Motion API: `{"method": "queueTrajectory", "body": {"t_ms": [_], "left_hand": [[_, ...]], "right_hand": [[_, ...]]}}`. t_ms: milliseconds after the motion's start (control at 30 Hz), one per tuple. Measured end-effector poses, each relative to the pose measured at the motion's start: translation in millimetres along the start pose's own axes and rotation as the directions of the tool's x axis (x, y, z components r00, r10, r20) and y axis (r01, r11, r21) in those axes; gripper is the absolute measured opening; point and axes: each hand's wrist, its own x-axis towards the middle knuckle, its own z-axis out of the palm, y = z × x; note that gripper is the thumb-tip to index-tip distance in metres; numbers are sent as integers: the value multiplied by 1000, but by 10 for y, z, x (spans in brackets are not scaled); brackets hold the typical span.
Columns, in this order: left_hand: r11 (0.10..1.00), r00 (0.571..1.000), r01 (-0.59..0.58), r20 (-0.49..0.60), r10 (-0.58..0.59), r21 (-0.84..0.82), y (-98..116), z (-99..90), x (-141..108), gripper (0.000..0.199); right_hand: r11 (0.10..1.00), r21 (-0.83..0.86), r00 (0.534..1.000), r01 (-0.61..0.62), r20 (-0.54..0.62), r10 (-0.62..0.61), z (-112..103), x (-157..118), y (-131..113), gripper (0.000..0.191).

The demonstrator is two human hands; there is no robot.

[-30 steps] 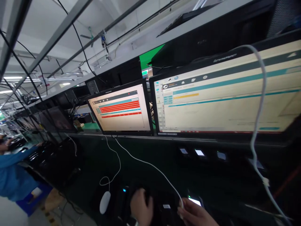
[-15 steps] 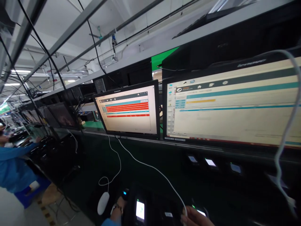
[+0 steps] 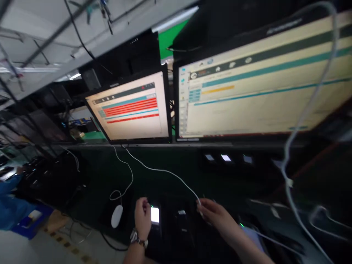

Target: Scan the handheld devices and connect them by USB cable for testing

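My left hand (image 3: 143, 217), with a watch at the wrist, is curled beside a dark device whose small screen (image 3: 154, 215) glows white. Its fingers are bent and blurred, and nothing can be made out in them. To the right, my right hand (image 3: 213, 212) pinches the end of a white cable (image 3: 176, 175) between thumb and fingers. That cable runs up to the foot of the left monitor. Between my hands lies a dark object with a small pale label (image 3: 182, 212). A white mouse (image 3: 117, 216) rests left of my left hand.
Two lit monitors, one (image 3: 129, 110) left and one (image 3: 247, 102) right, stand along the bench's back. Small lit devices (image 3: 226, 158) sit below the right one. A thick pale cable (image 3: 297, 128) hangs at the right. A person's blue sleeve (image 3: 12, 209) shows far left.
The view has tilted down and shifted right. Both hands show more fully; my left hand has come up beside the lit device, and my right hand still pinches the white cable.
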Motion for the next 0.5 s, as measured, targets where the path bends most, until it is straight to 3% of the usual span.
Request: {"method": "queueTrajectory", "body": {"t_ms": [67,133,167,233,333,500], "left_hand": [[984,959,92,278,-47,-152,139,200,-301,36],[929,827,317,536,-172,-192,252,382,-567,45],[893,763,407,610,-216,-193,294,457,-666,51],[836,701,504,667,-250,-216,351,569,-777,57],[777,693,578,652,-308,-247,399,659,-754,53],[731,651,656,633,-420,-190,420,783,-588,29]], "right_hand": [[1000,13,1000,3,-26,-3,-41,32,16,45],[999,34,1000,1,-28,0,-78,62,58,44],[999,43,1000,1,-27,1,-95,73,80,43],[998,57,1000,-1,-29,3,-125,86,115,42],[997,77,999,-8,-40,11,-175,94,110,44],[992,129,999,12,-39,-7,-270,81,-19,45]]}}
